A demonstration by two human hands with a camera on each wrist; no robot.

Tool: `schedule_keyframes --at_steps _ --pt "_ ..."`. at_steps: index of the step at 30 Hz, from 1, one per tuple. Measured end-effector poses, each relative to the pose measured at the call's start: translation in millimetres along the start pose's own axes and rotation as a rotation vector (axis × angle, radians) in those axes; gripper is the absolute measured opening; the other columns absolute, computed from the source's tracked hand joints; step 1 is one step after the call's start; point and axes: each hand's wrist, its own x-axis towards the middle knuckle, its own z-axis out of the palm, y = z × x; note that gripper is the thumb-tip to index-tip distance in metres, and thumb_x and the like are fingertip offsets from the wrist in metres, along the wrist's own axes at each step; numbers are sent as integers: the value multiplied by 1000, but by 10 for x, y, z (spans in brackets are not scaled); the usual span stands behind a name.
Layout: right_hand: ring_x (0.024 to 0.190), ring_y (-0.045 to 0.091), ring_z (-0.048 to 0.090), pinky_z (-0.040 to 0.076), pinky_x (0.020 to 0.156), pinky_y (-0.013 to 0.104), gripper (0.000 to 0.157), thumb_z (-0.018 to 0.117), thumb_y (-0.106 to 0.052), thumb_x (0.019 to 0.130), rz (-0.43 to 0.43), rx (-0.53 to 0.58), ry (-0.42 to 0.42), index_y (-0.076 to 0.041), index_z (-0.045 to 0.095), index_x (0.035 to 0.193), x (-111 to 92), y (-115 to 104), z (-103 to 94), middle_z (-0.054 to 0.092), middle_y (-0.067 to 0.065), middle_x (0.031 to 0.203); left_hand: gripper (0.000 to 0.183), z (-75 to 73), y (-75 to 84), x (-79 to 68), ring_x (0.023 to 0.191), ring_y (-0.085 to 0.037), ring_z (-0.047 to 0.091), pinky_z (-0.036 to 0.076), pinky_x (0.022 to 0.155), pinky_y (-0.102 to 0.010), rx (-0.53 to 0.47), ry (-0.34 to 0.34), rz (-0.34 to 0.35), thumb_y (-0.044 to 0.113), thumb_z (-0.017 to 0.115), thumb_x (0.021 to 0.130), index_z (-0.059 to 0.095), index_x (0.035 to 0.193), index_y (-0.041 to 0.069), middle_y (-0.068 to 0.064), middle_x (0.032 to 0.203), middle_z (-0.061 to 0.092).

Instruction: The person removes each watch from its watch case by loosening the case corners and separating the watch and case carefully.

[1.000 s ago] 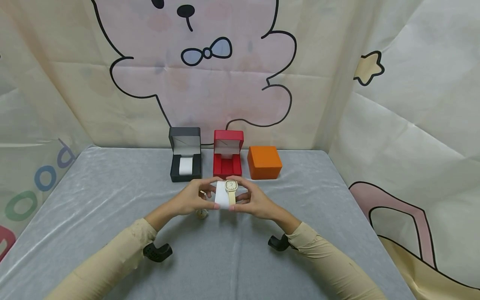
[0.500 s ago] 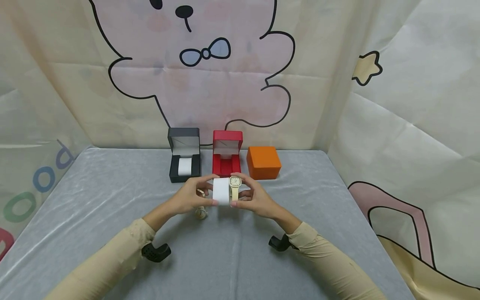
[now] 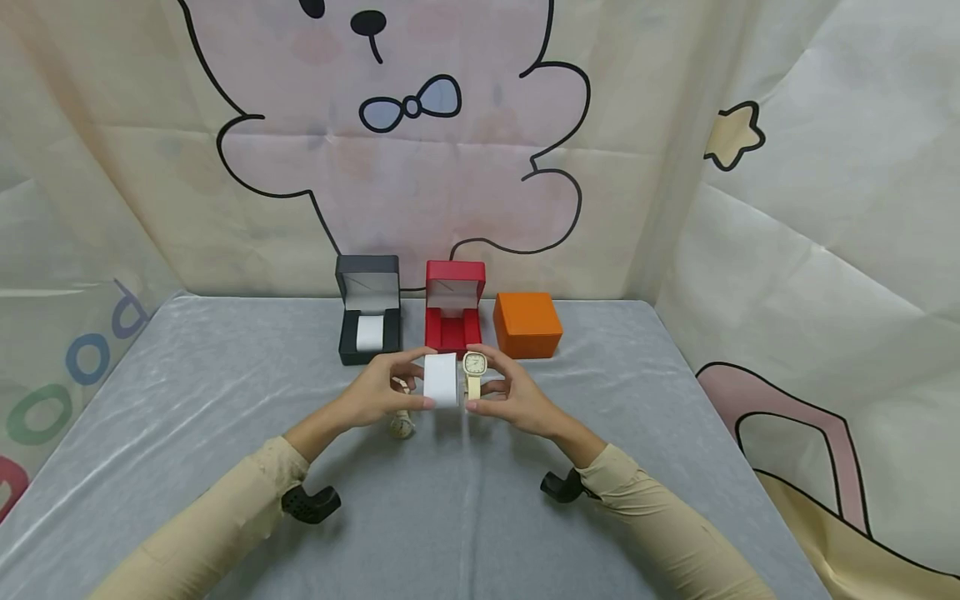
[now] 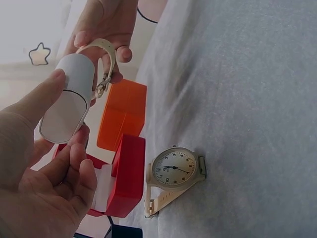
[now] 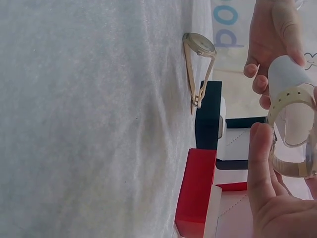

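My left hand point(image 3: 378, 393) pinches a white watch cushion point(image 3: 440, 380), thumb on one side and fingers on the other. Just to its right, my right hand point(image 3: 517, 396) holds a cream-strapped watch point(image 3: 474, 365) with a squarish gold face, the strap buckled into a loop. A narrow gap parts watch and cushion in the head view. The right wrist view looks through the strap loop point(image 5: 285, 102) toward the cushion's end. On the cloth beneath the left hand lies a second watch point(image 4: 174, 168), round-faced with a pale strap; the hand partly covers it in the head view.
Toward the back of the grey cloth-covered table point(image 3: 225, 367) stand an open black watch box point(image 3: 367, 333) with a white cushion inside and an open red box point(image 3: 454, 325) without one. Beside them is a closed orange box point(image 3: 528, 325). Printed curtains rise behind the table and at both sides.
The watch has slid off the cushion's right end as my right hand moved right. My left hand has shifted slightly left and away with the cushion.
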Motion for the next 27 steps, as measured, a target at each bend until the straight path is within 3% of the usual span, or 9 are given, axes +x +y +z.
schedule_keyframes --at_steps 5,13,22,27 --pt "100 30 69 61 83 34 80 74 0 89 10 -3 5 -16 34 156 -2 -3 -8 43 16 149 74 -12 2 -3 98 -29 61 53 81 -38 0 0 -9 18 85 83 51 148 7 -19 118 70" --pt "96 52 65 59 74 27 75 68 2 93 20 32 11 -14 33 157 -9 31 -34 43 25 149 74 -16 -10 -2 101 -35 61 53 81 -37 -16 -3 -6 17 84 83 50 148 5 -20 118 70" --pt "83 25 70 58 73 27 75 69 2 93 18 34 29 -17 34 156 3 41 -56 44 29 146 75 -29 -34 15 102 -39 59 52 80 -36 -9 -6 -9 18 84 84 48 149 5 -20 121 69" --pt "81 33 68 55 71 24 74 67 3 93 7 48 47 -15 34 157 8 58 -70 45 35 140 76 -32 -25 12 104 -39 59 52 81 -36 -13 -4 -22 19 83 84 47 149 5 -21 122 68"
